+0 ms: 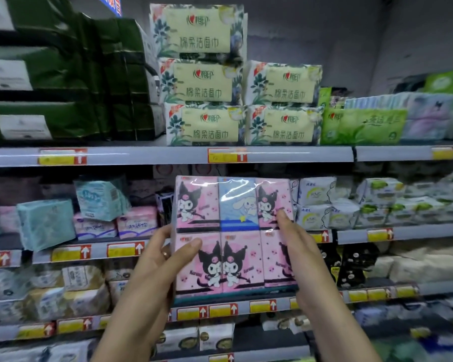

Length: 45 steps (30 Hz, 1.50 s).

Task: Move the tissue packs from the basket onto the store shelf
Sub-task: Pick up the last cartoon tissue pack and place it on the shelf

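Note:
A pink and blue multipack of tissue packs [233,233] with cartoon prints, wrapped in clear film, is held upright in front of the shelves. My left hand [165,259] grips its left edge, thumb across the front. My right hand [296,246] grips its right edge, thumb lying on the front too. The pack hangs at the height of the middle shelf [168,241], below the upper shelf [168,154]. The basket is out of view.
The upper shelf carries stacked cream floral face-towel packs [207,126], dark green packs [71,82] to the left and light green tissue packs [364,125] to the right. Pad packs [317,202] fill the middle shelf; lower shelves hold more packs and yellow price tags.

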Motion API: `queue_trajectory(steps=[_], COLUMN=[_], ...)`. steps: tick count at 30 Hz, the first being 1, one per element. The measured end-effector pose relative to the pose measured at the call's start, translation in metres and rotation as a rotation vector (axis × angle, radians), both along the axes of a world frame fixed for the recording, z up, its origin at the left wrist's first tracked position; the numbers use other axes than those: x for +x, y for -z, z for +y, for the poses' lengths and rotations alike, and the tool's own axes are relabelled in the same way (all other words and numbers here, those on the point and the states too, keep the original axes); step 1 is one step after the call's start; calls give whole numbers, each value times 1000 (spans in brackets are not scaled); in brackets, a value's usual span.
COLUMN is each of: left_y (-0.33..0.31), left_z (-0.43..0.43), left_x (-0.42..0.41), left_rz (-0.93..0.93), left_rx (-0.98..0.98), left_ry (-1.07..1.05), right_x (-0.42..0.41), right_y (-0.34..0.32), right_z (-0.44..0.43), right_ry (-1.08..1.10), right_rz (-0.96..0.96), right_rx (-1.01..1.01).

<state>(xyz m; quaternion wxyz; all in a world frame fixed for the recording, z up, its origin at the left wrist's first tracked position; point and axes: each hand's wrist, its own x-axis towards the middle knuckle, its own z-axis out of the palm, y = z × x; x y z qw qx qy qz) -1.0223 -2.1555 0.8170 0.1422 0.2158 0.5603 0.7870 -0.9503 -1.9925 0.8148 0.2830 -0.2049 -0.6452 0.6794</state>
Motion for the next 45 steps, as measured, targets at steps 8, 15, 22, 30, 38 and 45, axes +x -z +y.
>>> queue_trajectory(steps=[8,15,22,30,38,45], left_y=[2,-6,-9,-15,-9,13], left_z=[2,15,30,26,6,9], left_x=[-2,1,22,47,19,6], left_rz=[-112,-79,16,161,122,-145], left_rx=[20,89,66,9,49,30], left_ry=[-69,-211,-331,-194,-147,57], right_x=[8,18,-9,-6,5,-2], right_y=[1,26,55,61,39,37], right_z=[1,-19,-21,-26,-34,-32], right_ry=[105,44,286,308,100,-138], right_rz=[4,-149,-12,267,358,633], right_rx=[352,1288,1450,954,64,-484])
